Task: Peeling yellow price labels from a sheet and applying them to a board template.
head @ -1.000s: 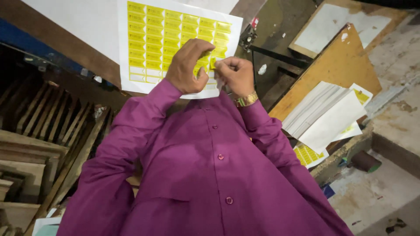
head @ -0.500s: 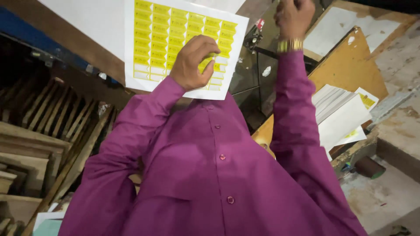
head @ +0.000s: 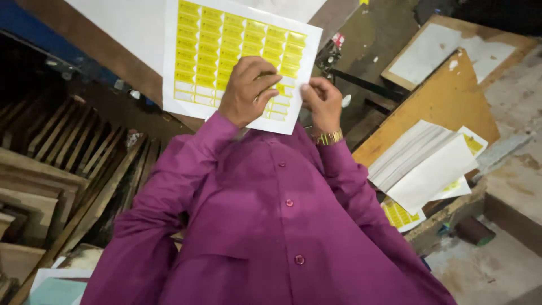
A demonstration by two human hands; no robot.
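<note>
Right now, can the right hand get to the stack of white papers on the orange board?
Probably yes. The right hand is at the edge of the yellow sticker sheet, and the stack of white papers lies on that same side on the orange board, with nothing between them.

The label sheet [head: 237,53] lies at 12 o'clock, on a larger sheet of paper [head: 121,28] that reaches toward 11 o'clock over a board [head: 113,70]. The left hand [head: 245,93] rests on the label sheet's lower part, fingers pointing to 1 o'clock. The right hand [head: 323,103] sits just beside it at 1 o'clock, touching the sheet's lower right edge. At 3 o'clock a stack of sheets [head: 420,164] lies on a flat board [head: 446,96], with another label sheet [head: 400,214] partly under the stack toward 4 o'clock. Behind that board, at 2 o'clock, a panel [head: 435,51] lies. Wooden slats [head: 68,147] fill 9 o'clock, lower than the sheets.
</note>
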